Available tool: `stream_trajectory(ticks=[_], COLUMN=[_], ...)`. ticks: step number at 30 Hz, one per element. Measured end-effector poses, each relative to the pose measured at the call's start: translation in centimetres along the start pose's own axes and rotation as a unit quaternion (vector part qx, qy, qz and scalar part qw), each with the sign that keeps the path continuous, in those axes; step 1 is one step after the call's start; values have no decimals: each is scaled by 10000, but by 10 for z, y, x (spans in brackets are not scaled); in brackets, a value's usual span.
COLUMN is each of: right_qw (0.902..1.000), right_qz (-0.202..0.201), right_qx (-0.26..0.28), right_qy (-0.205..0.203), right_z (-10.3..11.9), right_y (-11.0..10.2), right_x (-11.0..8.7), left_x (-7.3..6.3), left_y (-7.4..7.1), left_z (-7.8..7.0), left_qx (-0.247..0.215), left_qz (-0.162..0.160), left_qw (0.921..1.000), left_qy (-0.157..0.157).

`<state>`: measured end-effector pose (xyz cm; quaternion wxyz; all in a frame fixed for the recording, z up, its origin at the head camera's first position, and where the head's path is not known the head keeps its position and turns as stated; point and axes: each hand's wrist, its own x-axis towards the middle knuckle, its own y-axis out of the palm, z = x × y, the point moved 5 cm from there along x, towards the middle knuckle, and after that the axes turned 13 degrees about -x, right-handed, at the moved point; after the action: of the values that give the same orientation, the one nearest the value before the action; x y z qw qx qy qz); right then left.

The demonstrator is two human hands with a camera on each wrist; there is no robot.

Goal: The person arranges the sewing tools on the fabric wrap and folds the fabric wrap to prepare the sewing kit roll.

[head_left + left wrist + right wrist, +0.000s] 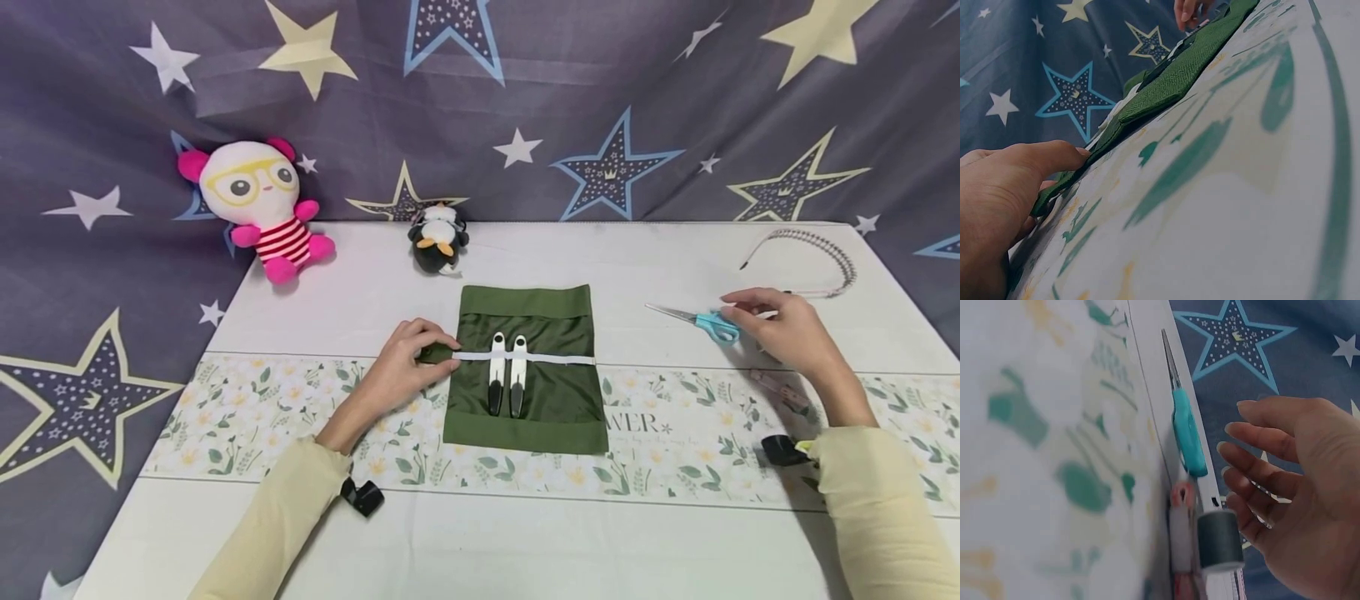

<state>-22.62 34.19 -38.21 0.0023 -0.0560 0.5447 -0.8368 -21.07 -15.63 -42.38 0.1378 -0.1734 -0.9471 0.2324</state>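
Note:
On the table lies a dark green cloth holder (556,400) with a white elastic band (570,360) across it. Two slim white tools (498,358) with black ends sit side by side under the band. My left hand (401,362) pinches the holder's left edge between thumb and fingers; in the left wrist view the green cloth (1166,87) is folded there. My right hand (783,329) hovers by the blue handles of a pair of scissors (716,327), fingers loosely bent. In the right wrist view a dark grey thread spool (1220,540) stands below the fingertips, apparently ungripped.
A pink-and-white plush toy (251,187) and a small penguin plush (437,242) sit along the back. A curved, beaded-looking band (840,254) lies back right. A pinkish item (783,389) lies near my right wrist. A star-patterned curtain (517,108) hangs behind the table.

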Motion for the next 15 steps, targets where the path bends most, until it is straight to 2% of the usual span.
stream_trajectory(ticks=[7,15], right_qw=[9999,9989], right_qz=[-16,325], right_qx=[-74,-298], right_qy=[131,134], right_z=[-13,-18], right_y=[2,9], right_x=[-3,-4], left_x=[0,1], left_y=[0,0], left_z=[0,1], left_qx=[-18,1], left_qz=[19,17], left_qw=[10000,10000], left_qy=[-8,20])
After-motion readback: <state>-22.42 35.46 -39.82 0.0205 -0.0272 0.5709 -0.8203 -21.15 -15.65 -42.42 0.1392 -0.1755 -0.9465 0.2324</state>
